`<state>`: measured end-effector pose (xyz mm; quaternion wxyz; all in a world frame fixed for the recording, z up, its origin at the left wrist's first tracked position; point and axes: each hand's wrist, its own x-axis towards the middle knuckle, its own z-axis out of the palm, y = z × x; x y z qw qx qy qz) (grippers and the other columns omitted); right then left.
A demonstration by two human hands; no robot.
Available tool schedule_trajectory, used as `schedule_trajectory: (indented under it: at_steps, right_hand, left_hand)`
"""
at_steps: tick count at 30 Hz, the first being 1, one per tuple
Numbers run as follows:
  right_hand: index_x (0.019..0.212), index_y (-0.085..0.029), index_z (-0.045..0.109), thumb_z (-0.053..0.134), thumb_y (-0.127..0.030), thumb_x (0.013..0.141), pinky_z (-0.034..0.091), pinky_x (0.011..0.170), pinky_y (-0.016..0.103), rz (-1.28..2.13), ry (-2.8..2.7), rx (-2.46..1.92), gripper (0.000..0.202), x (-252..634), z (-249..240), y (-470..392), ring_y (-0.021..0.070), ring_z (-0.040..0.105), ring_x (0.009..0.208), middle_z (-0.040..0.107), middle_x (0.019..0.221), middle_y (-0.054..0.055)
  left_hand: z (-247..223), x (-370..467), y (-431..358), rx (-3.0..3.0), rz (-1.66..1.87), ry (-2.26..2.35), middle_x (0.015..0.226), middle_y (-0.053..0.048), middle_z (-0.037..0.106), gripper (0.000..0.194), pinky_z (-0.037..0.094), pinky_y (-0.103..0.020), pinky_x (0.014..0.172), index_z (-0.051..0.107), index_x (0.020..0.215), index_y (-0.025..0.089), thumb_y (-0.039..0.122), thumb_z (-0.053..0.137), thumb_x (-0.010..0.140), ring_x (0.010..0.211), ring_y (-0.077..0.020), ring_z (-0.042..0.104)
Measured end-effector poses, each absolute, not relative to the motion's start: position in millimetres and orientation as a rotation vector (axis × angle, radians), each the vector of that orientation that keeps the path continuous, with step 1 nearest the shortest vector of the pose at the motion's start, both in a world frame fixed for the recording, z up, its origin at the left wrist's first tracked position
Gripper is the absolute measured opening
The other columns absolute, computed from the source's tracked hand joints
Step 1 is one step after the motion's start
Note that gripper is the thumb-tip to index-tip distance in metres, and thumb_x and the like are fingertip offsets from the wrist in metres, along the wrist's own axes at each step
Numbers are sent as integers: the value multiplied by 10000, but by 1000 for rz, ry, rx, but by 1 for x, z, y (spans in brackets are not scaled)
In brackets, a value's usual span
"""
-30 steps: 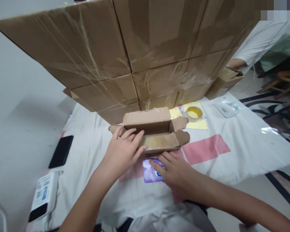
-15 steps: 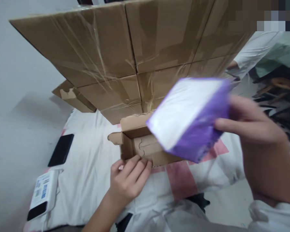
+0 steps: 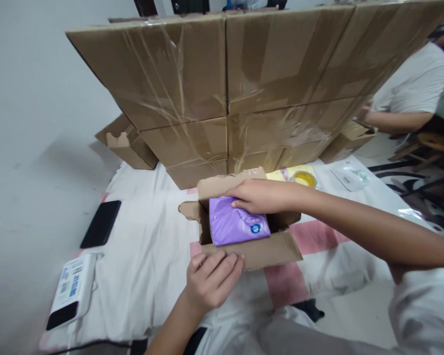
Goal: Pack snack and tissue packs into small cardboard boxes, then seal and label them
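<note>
An open cardboard box (image 3: pixel 274 252) stands on the cloth-covered table, its flaps folded outward. Inside its left part lies a purple packet (image 3: pixel 233 227) with a blue round logo, slightly tilted. My right hand (image 3: pixel 257 195) reaches in from the right and grips the packet's upper edge, the thumb on its top face. My left hand (image 3: pixel 216 276) holds the front flap of the box, with the fingers bent over it.
Taped cartons (image 3: pixel 185 74) are stacked behind the box. Small open boxes (image 3: pixel 133 148) stand at both ends of the stack. A black phone (image 3: pixel 100 224) and a white device (image 3: pixel 72 286) lie left. Yellow tape (image 3: pixel 305 179) lies behind my right arm. A person (image 3: pixel 410 93) is at the right.
My right hand has brought the purple packet left and down into the box. The front flap now lies outward under my left hand. The view has shifted, showing more on the right.
</note>
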<state>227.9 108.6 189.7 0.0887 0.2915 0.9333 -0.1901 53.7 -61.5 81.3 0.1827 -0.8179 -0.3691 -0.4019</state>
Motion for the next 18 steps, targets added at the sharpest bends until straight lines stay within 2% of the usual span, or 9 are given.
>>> schedule_trajectory:
  at_steps: [3,7,11,13,16,18]
  right_hand:
    - [1194,-142,723,541,-248,1019,496,787,319,-461,2788,986,274,223,178,104,276,733,995,777,1098,147]
    - [1149,-145,708,529,-233,1023,468,706,310,-335,2800,1013,236,220,157,101,264,724,929,773,1043,133]
    - [1160,-112,682,638,-171,938,482,769,343,-100,2884,766,233,221,138,96,317,629,1119,720,1150,155]
    - [1160,-106,680,623,-168,949,483,793,357,-31,2895,675,228,222,133,96,329,590,1166,703,1161,162]
    - [1167,-122,675,534,-121,989,474,795,352,-43,2875,724,228,223,142,97,274,635,1061,712,1120,139]
    - [1115,-130,690,540,-150,997,469,804,365,-43,2889,804,192,231,158,96,264,652,996,720,1074,133]
  left_hand:
    - [79,55,-62,-2329,-1144,-1058,848,31,795,172,364,-348,758,751,982,174,48,717,870,802,-141,682]
    - [74,55,-61,-2332,-1163,-1047,848,26,797,160,370,-343,748,745,980,167,53,731,870,812,-144,678]
    - [69,53,-57,-2314,-1167,-1075,892,22,807,185,365,-345,762,743,1025,167,48,719,885,832,-157,664]
    - [66,53,-54,-2308,-1170,-1079,907,18,809,214,366,-349,770,743,1038,171,46,742,865,837,-166,662]
    - [61,55,-54,-2296,-1178,-1080,903,12,807,244,374,-352,769,742,1040,182,56,775,834,840,-175,666]
    - [58,55,-57,-2294,-1171,-1116,893,14,801,254,387,-356,788,743,1050,210,72,771,839,845,-172,668]
